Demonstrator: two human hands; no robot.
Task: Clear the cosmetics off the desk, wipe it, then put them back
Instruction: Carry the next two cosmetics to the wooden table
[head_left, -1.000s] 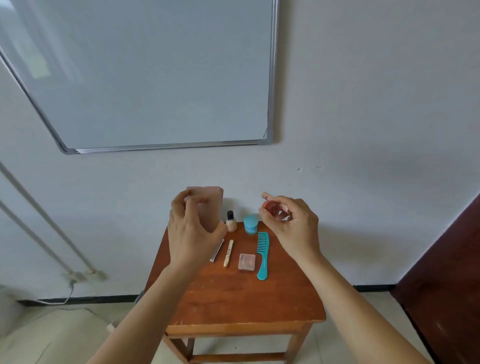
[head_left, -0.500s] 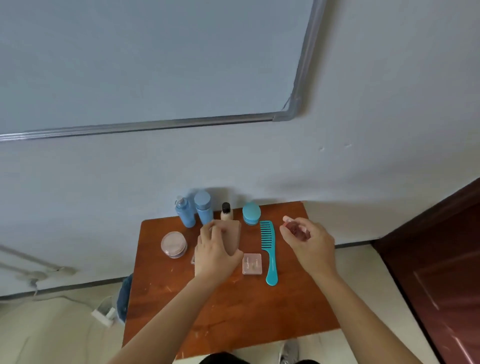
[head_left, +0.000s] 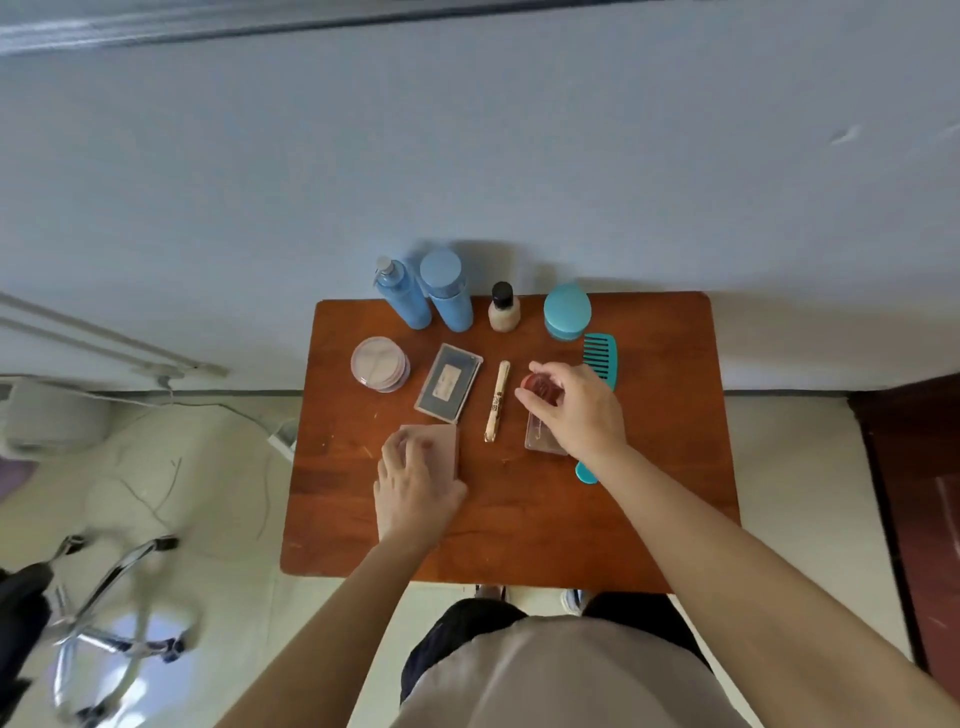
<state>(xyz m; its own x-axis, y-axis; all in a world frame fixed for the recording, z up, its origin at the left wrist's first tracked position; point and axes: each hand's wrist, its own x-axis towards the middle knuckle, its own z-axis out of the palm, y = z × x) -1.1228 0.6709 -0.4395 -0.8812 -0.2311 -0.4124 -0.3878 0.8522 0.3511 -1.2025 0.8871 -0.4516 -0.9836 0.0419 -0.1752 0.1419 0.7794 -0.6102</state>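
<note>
A small wooden desk (head_left: 649, 467) stands against the wall. My left hand (head_left: 415, 488) grips a pink box (head_left: 441, 441) that rests on the desk's left part. My right hand (head_left: 576, 410) holds a small red jar (head_left: 540, 387) just above a clear flat case (head_left: 540, 441). At the back stand two blue bottles (head_left: 426, 296), a small beige bottle (head_left: 503, 309) and a teal jar (head_left: 566, 312). A round pink compact (head_left: 378, 362), a dark palette (head_left: 448, 382), a gold tube (head_left: 497, 400) and a teal comb (head_left: 602, 356) lie on the desk.
A metal chair frame (head_left: 124, 597) stands on the floor to the left. Cables and a power strip (head_left: 280, 441) lie beside the desk. A dark door (head_left: 924, 493) is at the right. The wall runs directly behind the desk.
The view has tilted down over the desk. My left hand has lowered the pink box onto the desk's left part. My right hand has brought the red jar down near the clear case.
</note>
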